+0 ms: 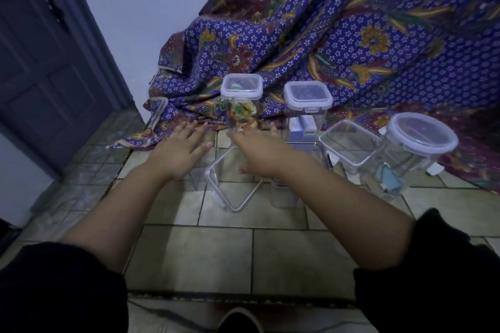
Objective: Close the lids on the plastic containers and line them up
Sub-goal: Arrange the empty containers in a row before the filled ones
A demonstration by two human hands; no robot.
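Several clear plastic containers stand on the tiled floor. A tall square container (241, 90) with colourful contents has its lid on. To its right is a second lidded square container (308, 98), then a low square container (349, 143) and a round lidded container (420, 140). An open, lidless square container (234, 207) stands nearest me, under my hands. My left hand (180, 150) hovers palm down with straight fingers, left of the tall container. My right hand (257, 150) reaches with straight fingers to the tall container's base; whether it touches is unclear.
A purple patterned cloth (338, 35) drapes over something behind the containers and spills onto the floor. Another clear plastic piece (158, 111) lies on the cloth at the left. A dark door (40, 62) is at the far left. Bare floor tiles (216, 257) lie near me.
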